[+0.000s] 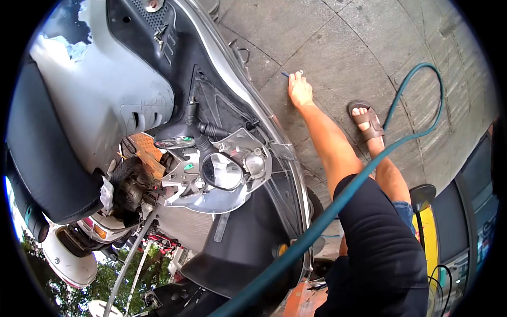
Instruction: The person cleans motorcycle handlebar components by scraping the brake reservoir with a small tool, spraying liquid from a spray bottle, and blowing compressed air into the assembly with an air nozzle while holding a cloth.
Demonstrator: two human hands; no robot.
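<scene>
My right hand [300,91] reaches down to the paved ground, its fingers bent together. A small thing, blue at one end [285,74] and whitish by the fingertips, shows at the fingers. Its kind is too small to make out. A black sleeve [388,232] covers my upper arm. Across the view in front of the arm runs a thick teal hose [322,219], which loops on the pavement at the right. My left hand is out of the frame.
A grey scooter panel [116,68] with a dark seat [47,142] fills the left. Near it are a mirror [223,170] and the opened headlight housing [256,162]. A sandalled foot [368,120] stands on the paving [317,42]. More scooters, including a white one [68,259], stand lower left.
</scene>
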